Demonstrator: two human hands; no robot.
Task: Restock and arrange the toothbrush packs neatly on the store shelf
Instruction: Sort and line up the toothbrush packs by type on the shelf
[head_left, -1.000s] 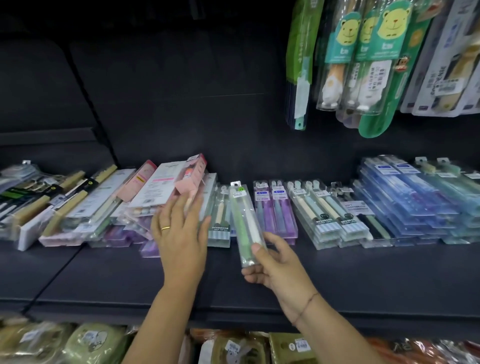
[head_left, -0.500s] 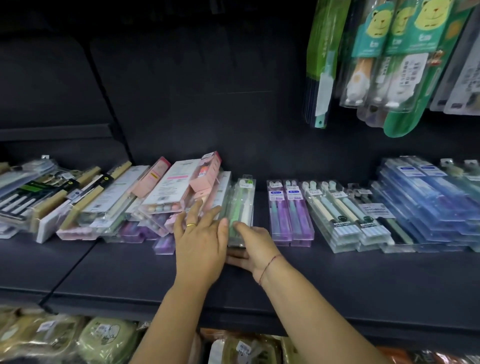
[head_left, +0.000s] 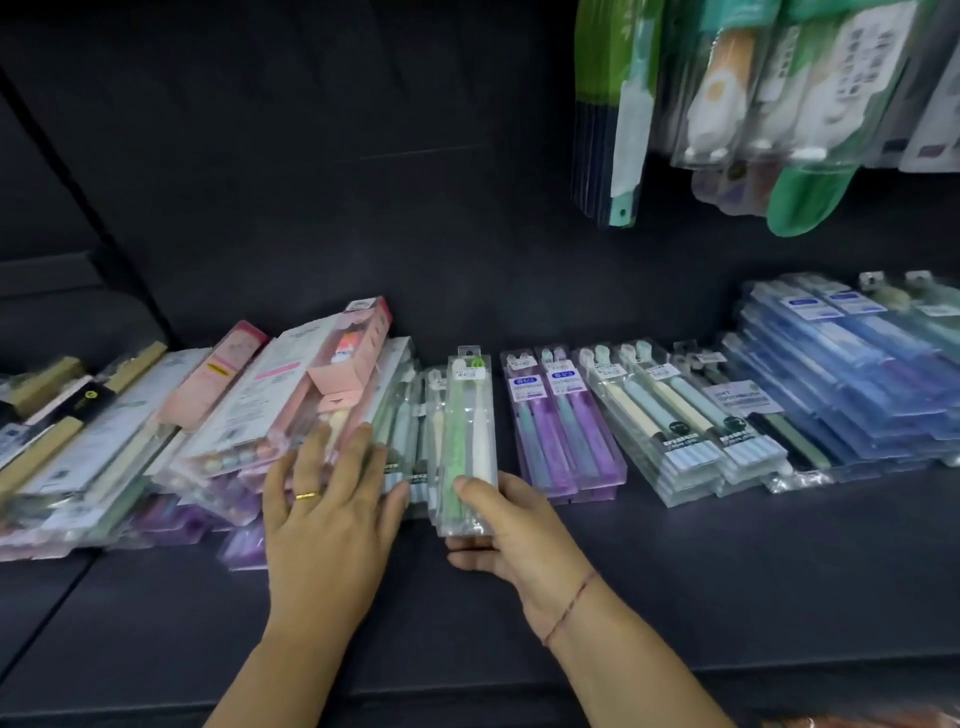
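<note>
Item: green-and-white toothbrush pack (head_left: 467, 441), in a clear case, laid lengthwise with its hang tab at the end farthest from the grip. The near end is pinched by the right hand (head_left: 511, 530), with the thumb pressed on top and the fingers curled beneath. Whether that end is bedded on the shelf (head_left: 675, 597) or raised cannot be told. Just left of the grip, pale packs (head_left: 410, 415) are ranked alongside, and the held pack appears to be lapped partly over them. Beyond these the left hand (head_left: 327, 519) is laid flat, fingers spread and holding nothing, against a leaning heap of pink boxes (head_left: 332, 384). Right of the grip, purple packs (head_left: 561, 426) are set apart by a narrow gap. Hazards, as judged: the smooth case may be slid askew off its neighbours if released while lapped over them. The front line may be left ragged, since the near end is seen proud of the adjoining rows. The pink heap may be toppled toward the grip once the flat hand is lifted. The purple row may be knocked if the pack is pushed in crooked.
</note>
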